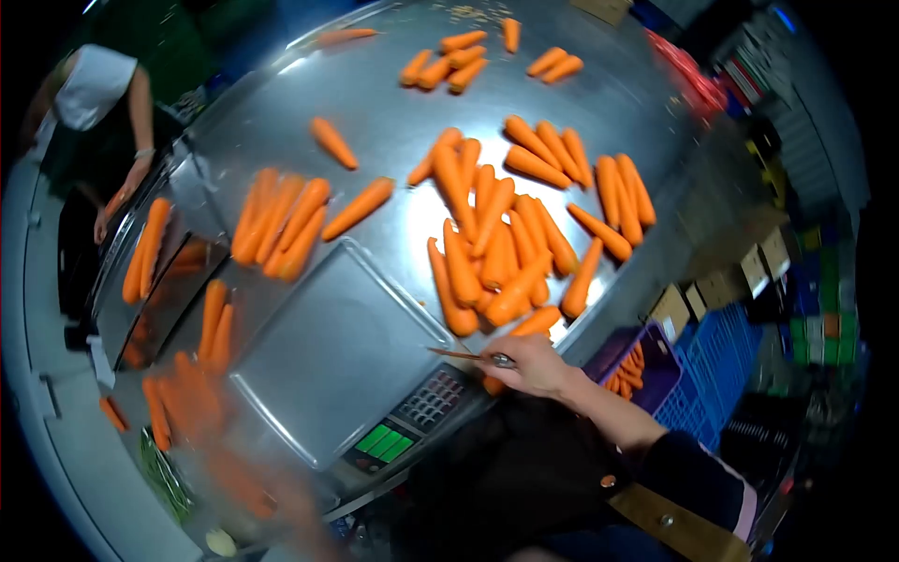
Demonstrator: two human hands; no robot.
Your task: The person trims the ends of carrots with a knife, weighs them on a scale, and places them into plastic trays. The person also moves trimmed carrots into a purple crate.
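Observation:
My right hand (536, 365) is closed around a small knife (459, 354), its thin blade pointing left over the corner of the scale. Just beyond that hand lies a large pile of carrots (506, 253) on the steel table. At the lower left, my left hand (304, 515) is smeared by motion, and its fingers cannot be made out. Blurred carrots (239, 482) show right beside it. Between my hands is a weighing scale (328, 347) with a bare metal pan, a keypad and a lit green display (384, 443).
Carrots in small groups (281, 220) lie left of the scale and at the table's far end. A person (103, 122) stands at the left edge. On the right are a purple crate (646, 361) holding carrots and a blue crate (716, 365). Green stalks (167, 478) lie lower left.

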